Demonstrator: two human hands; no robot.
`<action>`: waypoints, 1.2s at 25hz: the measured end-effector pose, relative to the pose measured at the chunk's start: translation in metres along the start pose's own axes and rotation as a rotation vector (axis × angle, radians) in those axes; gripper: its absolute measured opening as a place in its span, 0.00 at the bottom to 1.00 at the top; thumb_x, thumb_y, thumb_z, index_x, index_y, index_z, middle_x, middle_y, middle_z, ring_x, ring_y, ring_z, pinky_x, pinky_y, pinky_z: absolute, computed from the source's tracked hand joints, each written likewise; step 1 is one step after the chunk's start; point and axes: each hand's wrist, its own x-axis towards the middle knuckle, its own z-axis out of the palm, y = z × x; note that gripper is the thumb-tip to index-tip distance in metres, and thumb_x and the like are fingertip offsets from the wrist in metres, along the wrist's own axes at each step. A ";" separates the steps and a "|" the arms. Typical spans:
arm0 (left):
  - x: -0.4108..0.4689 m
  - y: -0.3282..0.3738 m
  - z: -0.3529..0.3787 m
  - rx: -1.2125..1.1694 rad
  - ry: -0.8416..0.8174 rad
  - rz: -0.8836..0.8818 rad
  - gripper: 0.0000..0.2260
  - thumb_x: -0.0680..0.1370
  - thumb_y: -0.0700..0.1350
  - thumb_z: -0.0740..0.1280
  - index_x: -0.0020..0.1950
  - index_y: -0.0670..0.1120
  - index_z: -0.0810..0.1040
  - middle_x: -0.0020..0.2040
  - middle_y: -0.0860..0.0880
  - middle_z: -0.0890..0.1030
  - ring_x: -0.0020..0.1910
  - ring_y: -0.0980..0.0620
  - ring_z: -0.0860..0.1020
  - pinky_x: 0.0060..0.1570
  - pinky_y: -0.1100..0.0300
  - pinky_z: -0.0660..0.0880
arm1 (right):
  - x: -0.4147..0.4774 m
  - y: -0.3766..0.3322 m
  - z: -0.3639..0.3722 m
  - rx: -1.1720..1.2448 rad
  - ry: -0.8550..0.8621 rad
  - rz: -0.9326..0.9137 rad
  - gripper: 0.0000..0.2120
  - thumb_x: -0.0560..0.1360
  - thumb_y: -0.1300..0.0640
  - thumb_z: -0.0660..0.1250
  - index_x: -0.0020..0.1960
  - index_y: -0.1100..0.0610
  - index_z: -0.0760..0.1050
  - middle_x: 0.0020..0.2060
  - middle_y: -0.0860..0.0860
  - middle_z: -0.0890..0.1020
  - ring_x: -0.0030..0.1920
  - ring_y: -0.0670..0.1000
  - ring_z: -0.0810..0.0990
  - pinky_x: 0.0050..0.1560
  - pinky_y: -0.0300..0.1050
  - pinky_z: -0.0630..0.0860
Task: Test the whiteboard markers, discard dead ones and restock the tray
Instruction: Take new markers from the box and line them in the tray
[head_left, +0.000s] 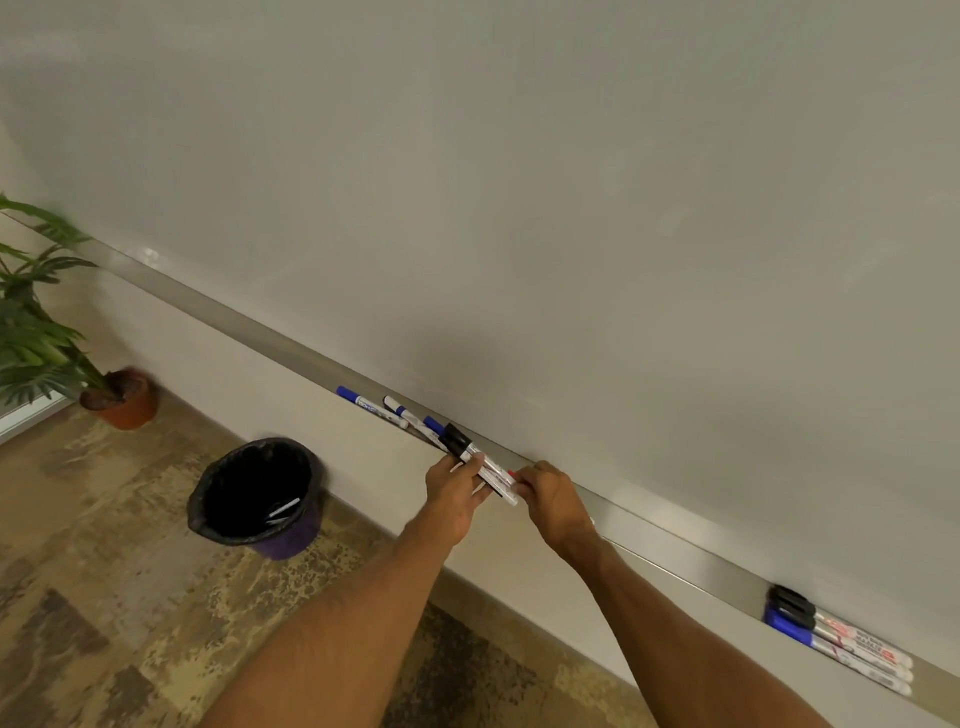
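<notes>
My left hand (457, 491) holds a bunch of black-capped whiteboard markers (480, 465) just above the metal tray (675, 551) under the whiteboard (519, 208). My right hand (553, 501) is closed at the bunch's rear end, pinching something with a red tip; whether it is a separate marker I cannot tell. Blue-capped markers (371, 406) lie in the tray to the left of the hands. Three more markers (841, 639), black and blue capped, lie in the tray at the far right.
A bin (257, 496) with a black liner stands on the floor below the tray, with a marker inside it. A potted plant (122, 397) stands at the left by the wall. The floor is mottled brown.
</notes>
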 end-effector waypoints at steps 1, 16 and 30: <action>0.000 -0.001 0.000 0.003 0.000 0.001 0.13 0.78 0.36 0.66 0.62 0.38 0.75 0.57 0.37 0.79 0.54 0.38 0.80 0.48 0.49 0.78 | -0.001 0.000 -0.003 0.017 -0.005 -0.012 0.13 0.80 0.56 0.59 0.56 0.60 0.79 0.48 0.57 0.79 0.42 0.48 0.70 0.36 0.31 0.63; -0.001 -0.009 0.001 0.042 0.012 -0.113 0.13 0.78 0.34 0.65 0.63 0.36 0.74 0.56 0.36 0.79 0.54 0.39 0.79 0.49 0.49 0.78 | -0.012 0.033 -0.002 -0.089 0.077 0.432 0.06 0.76 0.61 0.63 0.48 0.55 0.78 0.47 0.54 0.78 0.47 0.55 0.76 0.46 0.48 0.74; -0.018 -0.014 0.036 0.087 -0.094 -0.028 0.14 0.75 0.33 0.69 0.60 0.40 0.75 0.54 0.41 0.81 0.50 0.44 0.80 0.40 0.56 0.77 | -0.006 0.003 -0.026 0.214 0.188 0.269 0.09 0.75 0.64 0.61 0.46 0.62 0.80 0.43 0.57 0.80 0.44 0.54 0.76 0.43 0.46 0.71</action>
